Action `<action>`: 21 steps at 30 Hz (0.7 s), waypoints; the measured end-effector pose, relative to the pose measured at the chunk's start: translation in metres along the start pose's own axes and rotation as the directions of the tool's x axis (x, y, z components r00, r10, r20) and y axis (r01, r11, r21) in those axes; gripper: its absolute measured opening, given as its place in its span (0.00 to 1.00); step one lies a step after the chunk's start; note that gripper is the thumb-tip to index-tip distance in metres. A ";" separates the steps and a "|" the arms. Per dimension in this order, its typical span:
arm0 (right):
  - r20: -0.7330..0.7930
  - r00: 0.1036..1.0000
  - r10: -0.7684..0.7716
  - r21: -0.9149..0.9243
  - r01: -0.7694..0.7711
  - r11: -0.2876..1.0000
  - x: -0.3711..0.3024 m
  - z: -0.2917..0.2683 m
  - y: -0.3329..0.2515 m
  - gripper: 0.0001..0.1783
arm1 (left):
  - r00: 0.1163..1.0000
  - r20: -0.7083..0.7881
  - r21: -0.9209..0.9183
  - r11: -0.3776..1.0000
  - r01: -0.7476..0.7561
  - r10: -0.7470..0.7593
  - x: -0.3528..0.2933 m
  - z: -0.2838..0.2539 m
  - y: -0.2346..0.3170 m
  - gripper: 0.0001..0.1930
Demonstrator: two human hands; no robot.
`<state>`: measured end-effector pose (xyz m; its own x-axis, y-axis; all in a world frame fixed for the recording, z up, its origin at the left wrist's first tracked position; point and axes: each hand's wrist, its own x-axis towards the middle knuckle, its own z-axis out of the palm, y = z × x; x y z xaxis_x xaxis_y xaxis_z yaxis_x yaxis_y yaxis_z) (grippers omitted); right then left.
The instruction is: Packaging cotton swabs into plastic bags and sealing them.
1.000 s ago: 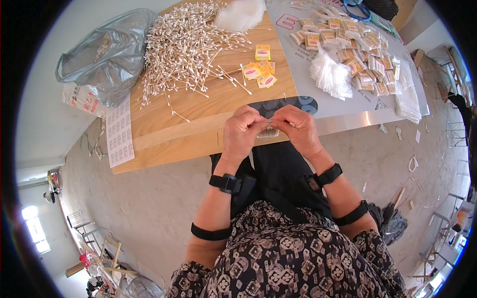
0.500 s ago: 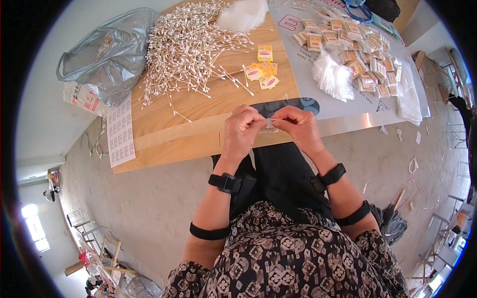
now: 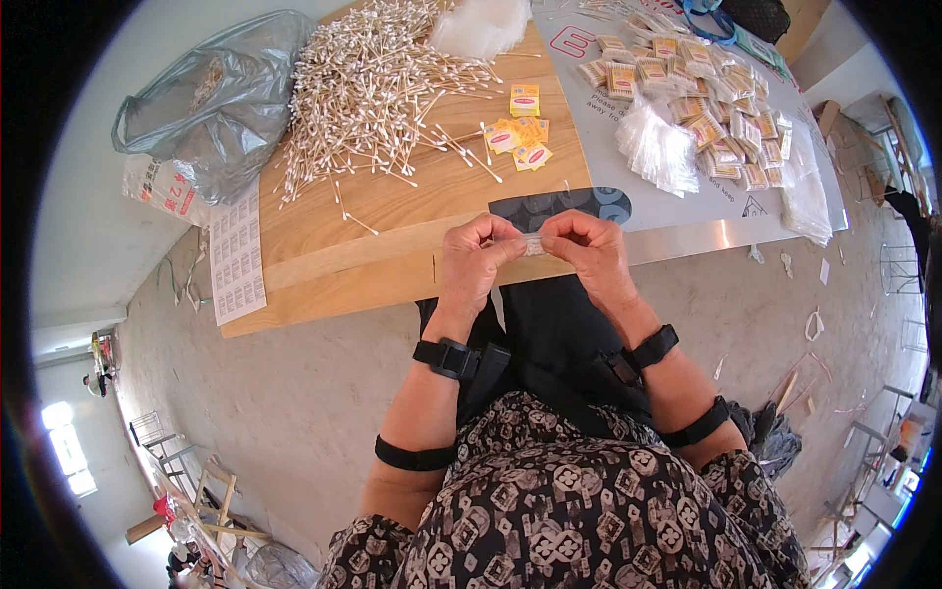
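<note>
Between my two hands, at the table's near edge, is a small clear plastic packet of cotton swabs (image 3: pixel 534 246); fingers cover much of it. My left hand (image 3: pixel 476 257) pinches its left end between thumb and fingers. At the other end, my right hand (image 3: pixel 593 257) grips it the same way. Just beyond my fingers lies a dark patterned strip (image 3: pixel 559 207). Farther off are yellow-and-white printed cards (image 3: pixel 517 137) in a loose group. A large heap of loose cotton swabs (image 3: pixel 378 93) covers the far left of the wooden tabletop (image 3: pixel 324 257).
Filled swab packets (image 3: pixel 708 108) pile up at the far right, beside a fan of clear bags (image 3: pixel 655 149) on a grey sheet (image 3: pixel 677 218). On the left are a grey plastic bag (image 3: pixel 221 103) and a label sheet (image 3: pixel 237 260). More clear bags (image 3: pixel 479 27) lie at the back.
My hands have shifted very slightly, and the packet between them shows a little more plainly. Both still pinch it. The things on the table have not moved.
</note>
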<state>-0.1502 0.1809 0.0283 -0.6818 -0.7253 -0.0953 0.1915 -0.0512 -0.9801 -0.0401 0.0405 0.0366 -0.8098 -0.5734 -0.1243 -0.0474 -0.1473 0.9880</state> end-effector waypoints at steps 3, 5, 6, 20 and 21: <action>-0.010 1.000 0.026 -0.038 -0.026 0.999 -0.002 0.005 -0.003 0.03 | 0.999 0.030 0.033 0.999 0.013 -0.014 0.002 0.000 0.002 0.02; -0.013 1.000 -0.012 -0.063 0.011 0.998 0.000 0.006 -0.002 0.04 | 1.000 0.029 0.042 0.999 0.008 -0.009 0.001 0.002 0.005 0.02; -0.015 0.999 -0.052 -0.089 0.050 0.995 0.000 0.007 -0.003 0.04 | 1.000 0.029 0.051 0.999 0.002 -0.003 0.000 0.003 0.007 0.02; -0.001 0.969 -0.247 -0.233 0.239 0.942 -0.001 0.009 0.000 0.02 | 0.969 -0.066 0.126 0.965 -0.228 0.238 -0.009 -0.006 -0.012 0.03; -0.005 0.965 -0.260 -0.227 0.253 0.941 0.000 0.008 0.002 0.03 | 0.973 -0.075 0.140 0.969 -0.206 0.218 -0.009 -0.005 -0.012 0.04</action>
<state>-0.1436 0.1753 0.0280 -0.7114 -0.6838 0.1624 -0.1521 -0.0758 -0.9855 -0.0290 0.0430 0.0254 -0.7547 -0.6503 0.0870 0.0390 0.0879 0.9954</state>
